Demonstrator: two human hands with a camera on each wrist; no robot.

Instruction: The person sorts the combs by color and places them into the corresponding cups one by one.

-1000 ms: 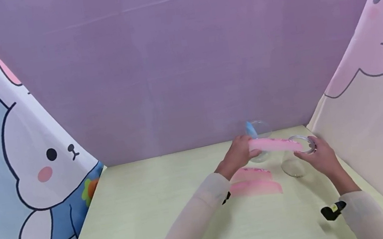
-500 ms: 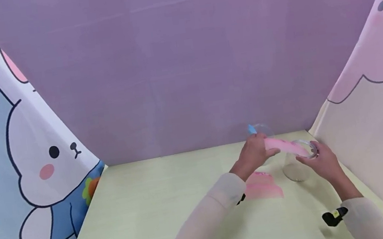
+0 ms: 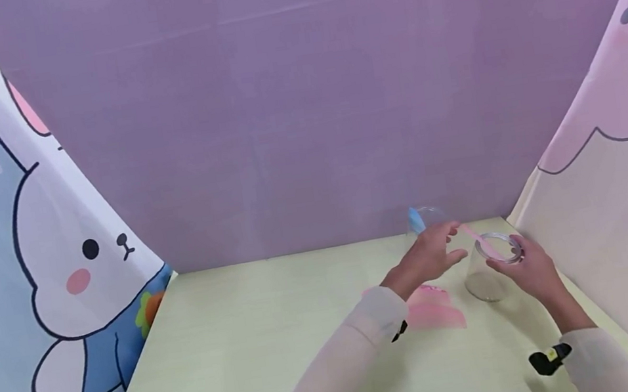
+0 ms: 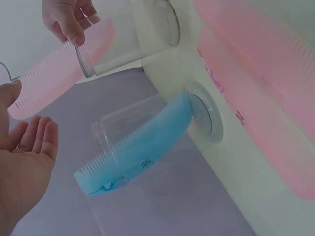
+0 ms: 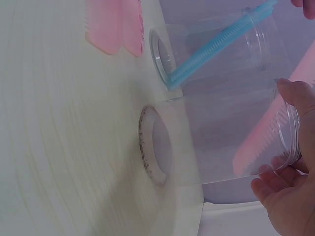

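My right hand grips a clear jar by its threaded mouth. In the right wrist view the jar's base stands close over the table. A pink comb slants through the mouth, its lower end inside and its upper part sticking out to the left. My left hand is beside the comb's upper end, fingers and thumb spread apart; in the left wrist view its thumb overlaps that end. Behind the left hand stands a second clear jar with a blue comb leaning in it, rising past its rim.
Two more pink combs lie side by side on the pale table, in front of the jars. A purple backdrop rises behind the table. Printed cloth panels stand at left and right.
The pink comb has gone from nearly level to slanting down into the jar's mouth. My left hand has moved right with it and loosened its fingers. The right hand keeps holding the jar.
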